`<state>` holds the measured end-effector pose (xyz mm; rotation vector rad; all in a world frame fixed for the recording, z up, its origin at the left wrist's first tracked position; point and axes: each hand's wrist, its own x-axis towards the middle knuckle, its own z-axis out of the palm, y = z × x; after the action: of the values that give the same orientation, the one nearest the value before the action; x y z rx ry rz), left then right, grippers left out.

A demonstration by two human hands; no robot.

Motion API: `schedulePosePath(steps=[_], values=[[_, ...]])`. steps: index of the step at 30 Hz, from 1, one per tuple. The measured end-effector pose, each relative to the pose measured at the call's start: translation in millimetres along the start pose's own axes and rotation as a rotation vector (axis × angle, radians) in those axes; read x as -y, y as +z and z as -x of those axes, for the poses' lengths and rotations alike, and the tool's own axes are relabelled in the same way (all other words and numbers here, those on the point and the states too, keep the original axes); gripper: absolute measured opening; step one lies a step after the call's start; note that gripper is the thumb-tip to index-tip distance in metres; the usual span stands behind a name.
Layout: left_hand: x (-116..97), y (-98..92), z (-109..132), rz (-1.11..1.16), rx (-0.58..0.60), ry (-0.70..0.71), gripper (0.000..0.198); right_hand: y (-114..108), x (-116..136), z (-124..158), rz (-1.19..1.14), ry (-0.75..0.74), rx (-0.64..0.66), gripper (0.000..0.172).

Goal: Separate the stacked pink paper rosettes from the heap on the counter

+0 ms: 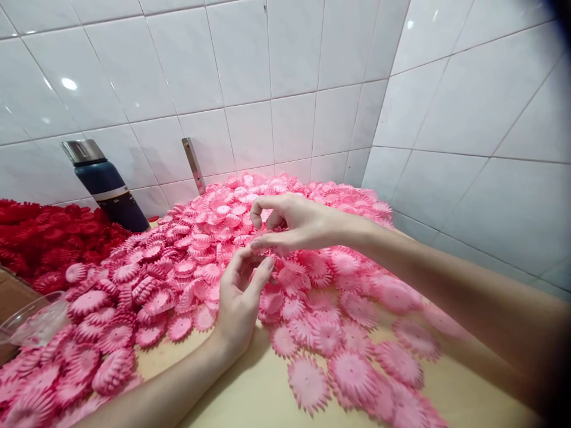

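White tiled walls [250,53] close off the far side and the right of your work area, meeting in a corner beyond the work. Below them spreads the pale yellow tabletop [241,392], bare chiefly in front of you, around your left forearm. The pink petal discs [191,267], fringed at the edge, form a broad heap on it, banked toward the far wall and running forward along both sides; at the near right they thin to a loose, overlapping scatter. A deep red heap [49,244] of similar pieces adjoins them at the far left.

Your right forearm crosses the right side of the pink heap and hides part of it. Your right hand [298,223] lies over the heap's middle, thumb and forefinger curved with a narrow gap between their tips. Your left hand [241,291] sits just below and to the left, palm turned inward, thumb and forefinger slightly apart, the two hands' fingertips close together. Whether either hand grips a small piece, you cannot tell.

A dark blue bottle [104,190] with a silver cap stands between the red and pink pieces, near the wall. At the left edge, a cardboard box [15,291] shows behind a clear plastic container [40,324], which abuts the pink discs. Smallest, a narrow metal strip [193,163] rises against the far wall behind the heap.
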<state>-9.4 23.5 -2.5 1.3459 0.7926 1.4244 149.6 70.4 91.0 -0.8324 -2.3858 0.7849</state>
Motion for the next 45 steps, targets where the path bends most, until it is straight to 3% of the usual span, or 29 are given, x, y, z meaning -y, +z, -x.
schedulePosePath(steps=[7,14,18,24,45], values=[[0.0,-0.2,1.1,-0.077,0.019,0.025,0.015,-1.0,-4.7,-2.3,0.003,0.042,0.080,0.044],[8.0,-4.7,-6.4,-0.015,-0.117,-0.048,0.014,-16.1,-14.1,-0.5,-0.079,0.082,0.123,0.029],[2.9,-2.8,-4.0,0.026,-0.085,-0.051,0.028,-14.7,-13.3,-0.3,-0.077,0.062,0.132,0.027],[-2.7,0.9,2.3,0.060,0.021,-0.007,0.027,-4.5,-1.1,1.2,-0.078,0.072,0.133,0.029],[-3.7,3.6,-0.7,-0.035,-0.037,0.032,0.021,-0.1,6.9,1.6,0.107,-0.008,0.097,0.033]])
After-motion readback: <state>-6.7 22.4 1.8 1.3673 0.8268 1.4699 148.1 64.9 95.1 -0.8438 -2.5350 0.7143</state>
